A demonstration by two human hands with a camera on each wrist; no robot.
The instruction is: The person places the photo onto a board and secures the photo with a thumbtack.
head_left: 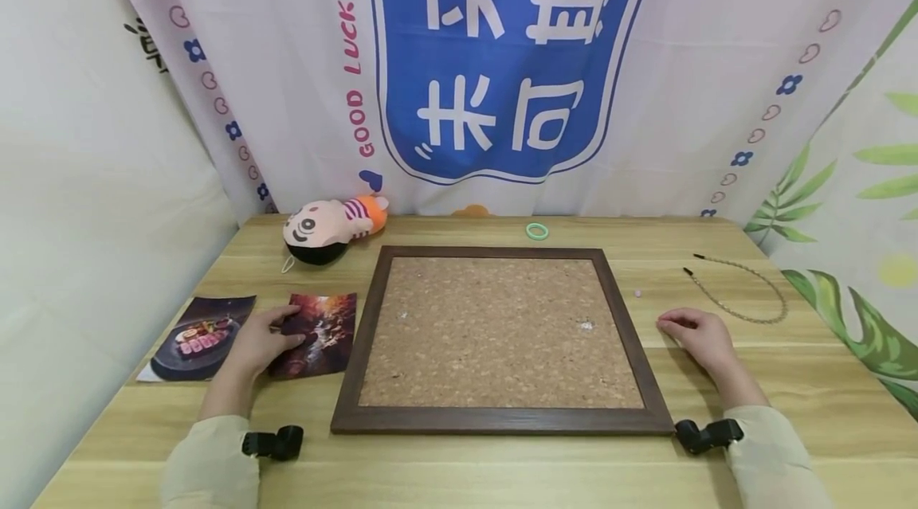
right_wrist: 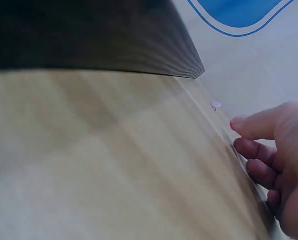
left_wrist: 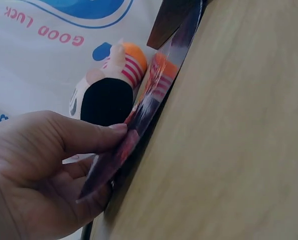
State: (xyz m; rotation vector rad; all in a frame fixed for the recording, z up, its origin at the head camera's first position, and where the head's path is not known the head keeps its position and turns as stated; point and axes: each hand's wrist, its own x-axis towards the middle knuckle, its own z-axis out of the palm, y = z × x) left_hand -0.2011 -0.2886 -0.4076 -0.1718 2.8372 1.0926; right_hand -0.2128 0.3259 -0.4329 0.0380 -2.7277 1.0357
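Note:
My left hand [head_left: 260,340] pinches the near left part of a red-and-orange picture print [head_left: 323,334]. In the left wrist view its thumb lies on top, the other fingers are underneath, and the print's edge tilts up from the table. Left of that hand lies a second print [head_left: 201,340] showing a plate of food. My right hand [head_left: 699,340] rests at the table right of a framed cork board [head_left: 502,334], fingers loosely bent, with no held thing visible. A small pale pink thumbtack [right_wrist: 215,105] sits just beyond its fingertips.
A plush doll [head_left: 333,229] lies at the back left. A green ring [head_left: 537,232] is behind the board, and a thin chain [head_left: 746,314] with black ends curves at the right. Printed cloth [head_left: 301,95] hangs behind the table [head_left: 459,469].

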